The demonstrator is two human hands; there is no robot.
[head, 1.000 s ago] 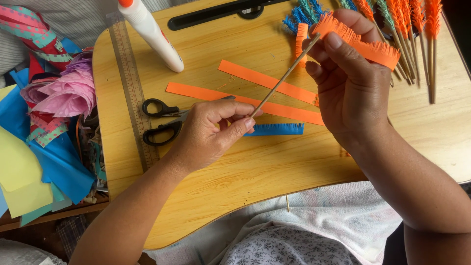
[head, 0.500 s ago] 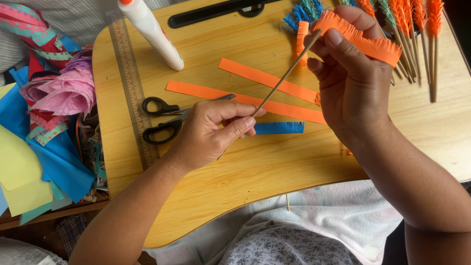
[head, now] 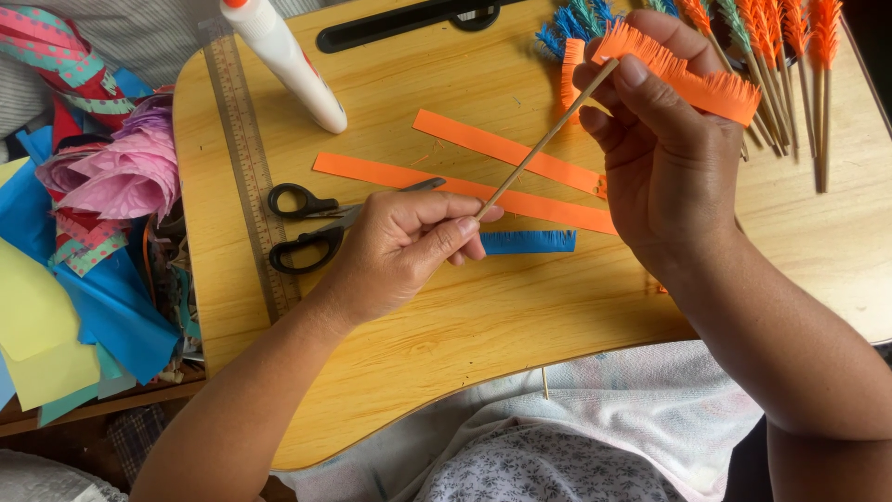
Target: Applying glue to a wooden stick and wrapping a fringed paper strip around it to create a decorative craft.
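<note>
Wrapping step: left hand (head: 400,251) pinches the wooden skewer (head: 544,139) base above the lap desk (head: 483,325); right hand (head: 664,139) fingers clamp the fringed orange paper strip (head: 692,79) at its tip; next likely needs steady twirling.

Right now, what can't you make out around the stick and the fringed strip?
Head view only:
- Where the wooden stick tip meets the orange fringed strip: hidden behind the right hand.
- Stick's lower end: covered by left hand fingers.
- Scissors blades: under the left hand.
- Glue bottle cap: cut by the top edge.

Wooden lap desk (head: 520,325) over white cloth (head: 632,409).
</note>
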